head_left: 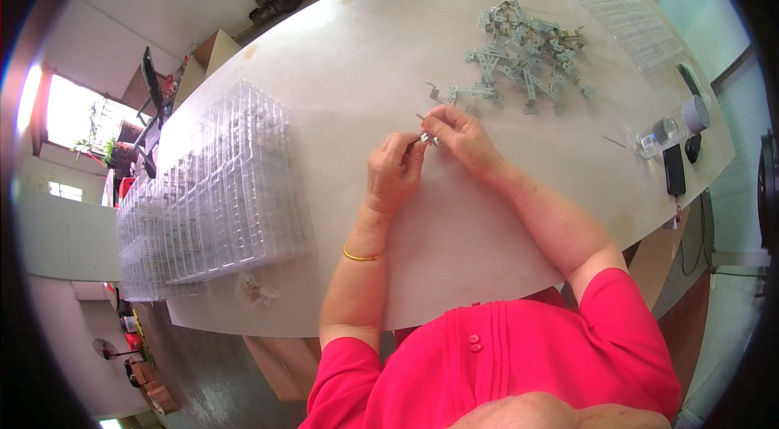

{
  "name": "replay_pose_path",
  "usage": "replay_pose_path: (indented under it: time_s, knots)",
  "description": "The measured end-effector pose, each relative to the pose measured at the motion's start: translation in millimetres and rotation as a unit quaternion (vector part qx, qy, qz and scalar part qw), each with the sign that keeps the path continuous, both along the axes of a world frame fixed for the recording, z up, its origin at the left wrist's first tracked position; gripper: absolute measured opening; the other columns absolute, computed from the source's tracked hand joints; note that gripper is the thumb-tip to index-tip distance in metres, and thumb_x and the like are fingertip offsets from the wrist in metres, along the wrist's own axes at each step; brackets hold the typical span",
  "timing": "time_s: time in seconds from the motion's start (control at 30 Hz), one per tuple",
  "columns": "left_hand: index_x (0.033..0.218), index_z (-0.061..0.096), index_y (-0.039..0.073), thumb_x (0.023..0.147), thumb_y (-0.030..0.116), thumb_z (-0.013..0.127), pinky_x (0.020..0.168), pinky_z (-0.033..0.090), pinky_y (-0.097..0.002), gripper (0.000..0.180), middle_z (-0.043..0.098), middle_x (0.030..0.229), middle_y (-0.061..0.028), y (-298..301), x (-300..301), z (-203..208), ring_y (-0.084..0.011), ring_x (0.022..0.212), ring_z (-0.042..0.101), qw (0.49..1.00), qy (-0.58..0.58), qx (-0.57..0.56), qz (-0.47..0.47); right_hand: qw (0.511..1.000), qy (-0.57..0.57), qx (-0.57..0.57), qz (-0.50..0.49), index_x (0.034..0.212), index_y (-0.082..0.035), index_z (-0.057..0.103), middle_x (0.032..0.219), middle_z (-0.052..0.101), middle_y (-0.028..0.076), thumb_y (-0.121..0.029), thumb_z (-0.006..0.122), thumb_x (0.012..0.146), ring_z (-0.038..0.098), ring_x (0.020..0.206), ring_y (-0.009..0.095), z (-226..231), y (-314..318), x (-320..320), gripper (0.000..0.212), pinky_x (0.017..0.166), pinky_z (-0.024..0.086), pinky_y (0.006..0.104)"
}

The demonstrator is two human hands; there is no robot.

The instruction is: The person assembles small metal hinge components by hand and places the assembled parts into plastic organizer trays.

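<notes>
Both hands meet over the middle of the white table (341,72): left hand (393,173) and right hand (462,137) each pinch one small grey metal part (424,137) between thumb and fingertips, fingers closed tight on it, the part held just above the table top. Judged light and stiff, thin stamped metal, likely with sharp edges and small enough to slip; best taken by its ends with fingertip pinches, as here. Beyond the part, toward the far right of the table, lies a loose pile of similar grey metal pieces (527,56), tangled together. Left of the part stand stacks of clear plastic trays (219,186); another clear tray (625,11) lies beyond the pile. Right of the part: a plastic bottle (669,130) on its side and a dark phone (673,169). Table surface smooth, pale, slightly scuffed. Room: concrete floor, cardboard boxes, bright window at far left.
</notes>
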State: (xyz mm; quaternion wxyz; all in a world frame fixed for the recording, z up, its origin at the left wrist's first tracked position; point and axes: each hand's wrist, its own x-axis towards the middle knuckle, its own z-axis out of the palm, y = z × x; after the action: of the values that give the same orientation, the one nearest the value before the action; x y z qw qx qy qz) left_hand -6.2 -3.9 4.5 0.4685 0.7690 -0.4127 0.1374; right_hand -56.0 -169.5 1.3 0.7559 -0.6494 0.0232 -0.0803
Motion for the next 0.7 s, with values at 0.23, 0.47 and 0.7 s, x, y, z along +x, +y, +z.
replay_pose_path:
  time_s: [0.23, 0.47, 0.7]
  knots:
    - [0.096, 0.062, 0.003, 0.088, 0.006, 0.07, 0.057, 0.048, -0.0301, 0.011, 0.062, 0.08, -0.009, -2, -2, 1, -0.0184, 0.062, 0.059, 0.998, -0.02, -0.022, 0.064, 0.995, -0.028, 0.087, -0.03, 0.104, -0.006, 0.061, 0.097, 0.064, 0.002, -0.019, 0.056, 0.1, 0.06, 0.094, 0.01, 2, 5, 0, 0.014, 0.084, 0.051, 0.0266]
    - [0.097, 0.061, 0.002, 0.085, 0.007, 0.072, 0.062, 0.051, -0.0283, 0.017, 0.062, 0.082, -0.0092, -4, -2, 3, -0.0177, 0.067, 0.061, 0.998, -0.026, -0.021, 0.044, 0.995, -0.026, 0.096, -0.021, 0.103, -0.003, 0.061, 0.095, 0.066, 0.004, -0.016, 0.057, 0.1, 0.064, 0.084, 0.011, -8, 4, 4, 0.013, 0.078, 0.057, 0.0278]
    - [0.11, 0.061, -0.003, 0.088, 0.006, 0.064, 0.072, 0.051, -0.0267, 0.024, 0.067, 0.093, -0.0084, 8, 1, 1, -0.0127, 0.081, 0.062, 0.987, 0.16, -0.025, 0.012, 0.99, -0.038, 0.12, -0.062, 0.104, -0.002, 0.062, 0.097, 0.067, 0.006, -0.016, 0.057, 0.1, 0.064, 0.085, 0.012, -1, -1, 4, 0.015, 0.078, 0.058, 0.0281]
